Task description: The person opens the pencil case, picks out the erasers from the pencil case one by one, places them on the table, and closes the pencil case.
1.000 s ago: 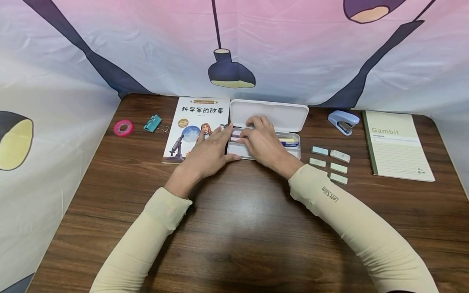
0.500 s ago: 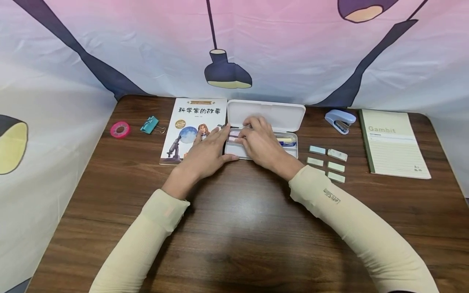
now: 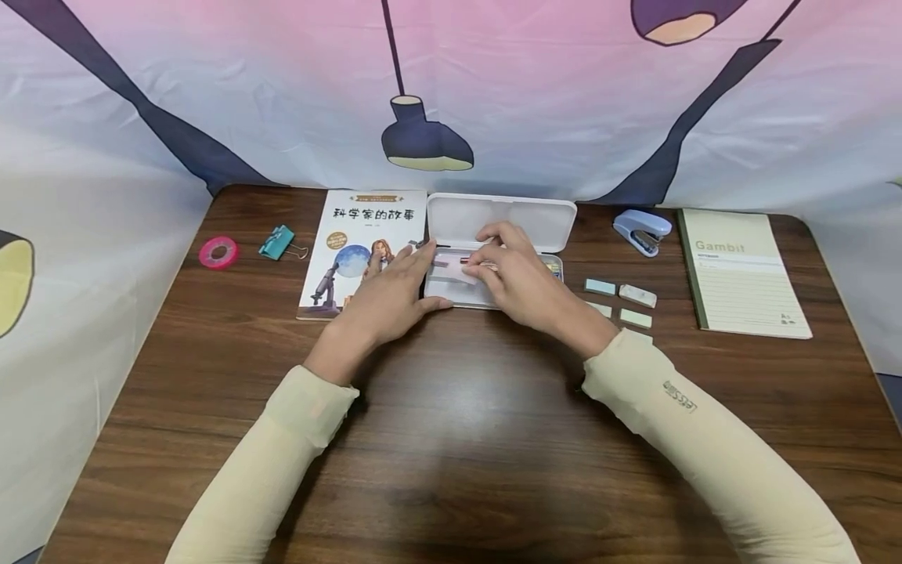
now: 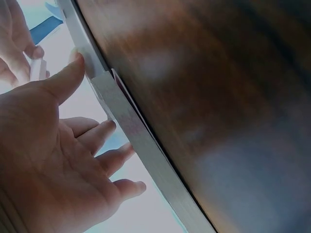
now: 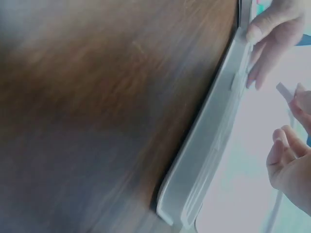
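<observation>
A white pencil case (image 3: 557,223) lies with its lid tipped back at the rear of the table. My left hand (image 3: 395,294) has its fingers extended along the case's left side, over a picture book (image 3: 377,205). Its thumb touches the front left corner; the left wrist view shows the thumb (image 4: 70,77) on the rim. Above the tray, my right hand (image 3: 524,286) pinches a flat pale pink piece (image 3: 458,270), also seen as a pale strip (image 5: 285,92) in the right wrist view. I cannot tell its kind. Yellow-and-blue pens (image 3: 553,269) show partly behind that hand.
Several small erasers (image 3: 637,295) lie right of the case, some hidden by the right sleeve. Beyond them are a blue stapler (image 3: 643,231) and a notebook (image 3: 747,274). A teal binder clip (image 3: 277,242) and a pink tape roll (image 3: 219,252) lie left.
My right hand has risen slightly and shifted right relative to the case, bringing the pale pink piece into clearer view and covering more of the pens. The left hand stays in place.
</observation>
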The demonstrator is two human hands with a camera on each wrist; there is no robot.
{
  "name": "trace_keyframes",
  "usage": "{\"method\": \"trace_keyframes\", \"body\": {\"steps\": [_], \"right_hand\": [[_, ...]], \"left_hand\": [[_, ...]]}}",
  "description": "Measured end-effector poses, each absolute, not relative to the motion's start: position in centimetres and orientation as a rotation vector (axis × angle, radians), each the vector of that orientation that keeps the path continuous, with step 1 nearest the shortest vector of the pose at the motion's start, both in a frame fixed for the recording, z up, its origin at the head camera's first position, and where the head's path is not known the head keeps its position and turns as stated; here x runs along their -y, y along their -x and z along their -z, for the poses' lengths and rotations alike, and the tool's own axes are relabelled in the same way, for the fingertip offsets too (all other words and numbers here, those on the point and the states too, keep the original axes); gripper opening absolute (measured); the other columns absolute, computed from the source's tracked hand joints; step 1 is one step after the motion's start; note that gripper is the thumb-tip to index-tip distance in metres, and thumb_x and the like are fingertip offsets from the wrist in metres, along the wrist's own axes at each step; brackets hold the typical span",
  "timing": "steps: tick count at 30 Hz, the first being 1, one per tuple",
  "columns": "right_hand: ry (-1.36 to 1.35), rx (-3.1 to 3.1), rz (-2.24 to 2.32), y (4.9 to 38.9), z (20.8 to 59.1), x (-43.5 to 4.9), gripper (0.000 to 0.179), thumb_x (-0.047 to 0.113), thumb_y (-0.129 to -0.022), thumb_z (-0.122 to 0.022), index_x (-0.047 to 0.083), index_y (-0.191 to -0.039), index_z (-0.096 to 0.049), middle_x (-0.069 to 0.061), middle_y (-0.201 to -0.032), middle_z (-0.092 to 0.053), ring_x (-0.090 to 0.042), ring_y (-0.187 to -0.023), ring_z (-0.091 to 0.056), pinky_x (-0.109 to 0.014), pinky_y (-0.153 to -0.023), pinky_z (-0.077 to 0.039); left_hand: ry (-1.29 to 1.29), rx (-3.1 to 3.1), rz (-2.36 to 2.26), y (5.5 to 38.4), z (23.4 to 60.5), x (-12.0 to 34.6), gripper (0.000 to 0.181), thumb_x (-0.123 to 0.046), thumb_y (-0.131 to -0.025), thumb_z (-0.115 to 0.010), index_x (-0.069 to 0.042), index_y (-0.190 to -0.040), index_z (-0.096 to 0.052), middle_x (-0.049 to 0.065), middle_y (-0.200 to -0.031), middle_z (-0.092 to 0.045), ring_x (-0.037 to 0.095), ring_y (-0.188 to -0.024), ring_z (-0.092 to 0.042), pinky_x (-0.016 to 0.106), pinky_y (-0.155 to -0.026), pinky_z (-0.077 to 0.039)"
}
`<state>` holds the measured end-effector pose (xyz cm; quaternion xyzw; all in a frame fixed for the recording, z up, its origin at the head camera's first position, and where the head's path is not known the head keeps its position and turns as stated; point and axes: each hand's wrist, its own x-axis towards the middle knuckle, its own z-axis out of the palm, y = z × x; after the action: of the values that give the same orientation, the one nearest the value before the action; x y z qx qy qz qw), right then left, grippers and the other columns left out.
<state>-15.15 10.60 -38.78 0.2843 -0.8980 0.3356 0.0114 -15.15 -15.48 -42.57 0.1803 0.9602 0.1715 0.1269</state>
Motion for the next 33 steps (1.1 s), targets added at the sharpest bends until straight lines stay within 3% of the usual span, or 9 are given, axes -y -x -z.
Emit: {"method": "trace_keyframes", "body": {"steps": [9, 15, 20, 24, 31, 33], "right_hand": [[-0.746, 2.822, -1.019, 13.3, 37.8, -16.1, 0.019, 0.010, -0.113, -0.071, -0.005, -0.117, -0.083, -0.028, -0.153, -0.060, -0.045, -0.147, -0.054, -0.060, -0.128, -0.044], [-0.657, 2.798, -0.976, 12.6, 37.8, -21.1, 0.016, 0.006, -0.111, -0.073, -0.007, -0.111, -0.082, -0.029, -0.148, -0.061, -0.046, -0.139, -0.056, -0.063, -0.115, -0.048], [-0.571, 2.834, -0.922, 13.0, 37.6, -24.7, 0.014, 0.003, -0.110, -0.073, -0.009, -0.110, -0.081, -0.033, -0.151, -0.058, -0.050, -0.141, -0.055, -0.065, -0.111, -0.047], [-0.574, 2.880, -0.870, 13.8, 37.7, -26.5, 0.014, 0.001, -0.111, -0.070, -0.010, -0.108, -0.080, -0.037, -0.150, -0.056, -0.052, -0.142, -0.054, -0.065, -0.109, -0.048], [-0.632, 2.997, -0.780, 15.3, 38.7, -28.0, 0.019, 0.001, -0.113, -0.065, -0.012, -0.109, -0.079, -0.040, -0.150, -0.053, -0.053, -0.147, -0.048, -0.071, -0.116, -0.047], [-0.621, 2.998, -0.770, 16.0, 39.9, -28.5, 0.023, 0.007, -0.115, -0.065, -0.010, -0.109, -0.080, -0.038, -0.148, -0.056, -0.049, -0.148, -0.048, -0.065, -0.119, -0.049]], "left_hand": [[-0.524, -2.762, -0.531, 14.2, 40.8, 15.0, 0.101, -0.062, -0.112, -0.065, -0.017, -0.186, -0.013, 0.000, -0.194, -0.017, 0.037, -0.181, -0.020, 0.068, -0.147, 0.007], [-0.511, -2.744, -0.512, 13.5, 38.9, 14.5, 0.099, -0.055, -0.113, -0.067, -0.014, -0.186, -0.012, 0.003, -0.194, -0.017, 0.038, -0.181, -0.018, 0.068, -0.147, 0.008], [-0.530, -2.759, -0.526, 14.0, 40.2, 15.0, 0.101, -0.061, -0.113, -0.065, -0.015, -0.186, -0.012, 0.003, -0.194, -0.016, 0.039, -0.181, -0.018, 0.069, -0.147, 0.008], [-0.507, -2.750, -0.534, 13.7, 39.6, 14.9, 0.100, -0.055, -0.113, -0.068, -0.015, -0.186, -0.014, 0.003, -0.194, -0.018, 0.038, -0.181, -0.018, 0.067, -0.148, 0.008], [-0.558, -2.796, -0.493, 15.0, 43.1, 16.1, 0.106, -0.071, -0.109, -0.063, -0.023, -0.187, -0.008, -0.003, -0.194, -0.016, 0.034, -0.182, -0.018, 0.068, -0.147, 0.007], [-0.558, -2.803, -0.480, 15.1, 43.3, 16.1, 0.106, -0.071, -0.109, -0.063, -0.023, -0.187, -0.008, -0.003, -0.194, -0.016, 0.034, -0.182, -0.019, 0.068, -0.148, 0.006]]}}
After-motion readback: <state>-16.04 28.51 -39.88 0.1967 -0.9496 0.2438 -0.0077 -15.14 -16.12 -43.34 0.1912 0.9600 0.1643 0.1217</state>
